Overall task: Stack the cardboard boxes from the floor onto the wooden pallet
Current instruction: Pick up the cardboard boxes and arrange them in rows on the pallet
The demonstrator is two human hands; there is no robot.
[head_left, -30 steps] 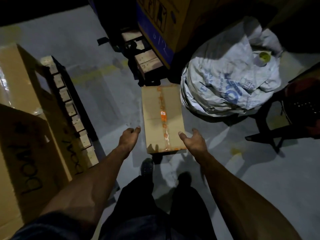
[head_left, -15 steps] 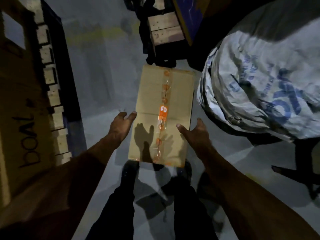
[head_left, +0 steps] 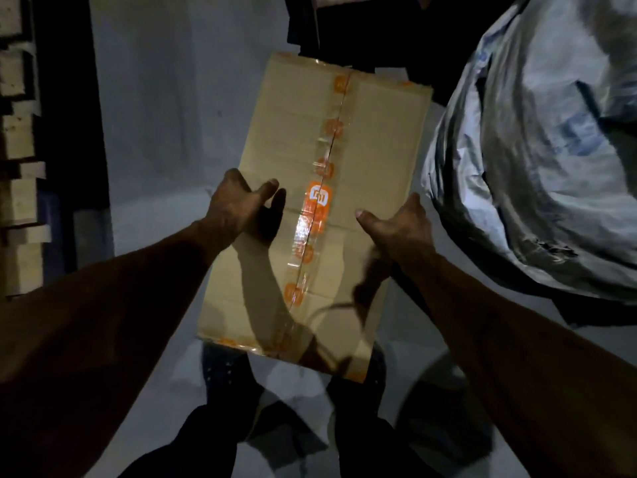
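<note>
**Grip on box not set yet**

Box (head_left: 331, 208) lies on the floor, sack (head_left: 537, 139) tight against its right. Left hand (head_left: 238, 205) cups the left edge; right hand (head_left: 400, 229) spread at the right edge, hold unclear. Risk: a lopsided lift tips the box or drags the sack. Versus 0.5 s ago: hands further along the sides, camera closer.

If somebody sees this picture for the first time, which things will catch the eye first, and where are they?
First is the cardboard box in the middle, lying on the grey floor, sealed with clear tape that carries orange logo squares. The left hand and the right hand reach to its two long sides, thumbs over the top. On the right bulges a big white sack with blue print.
</note>
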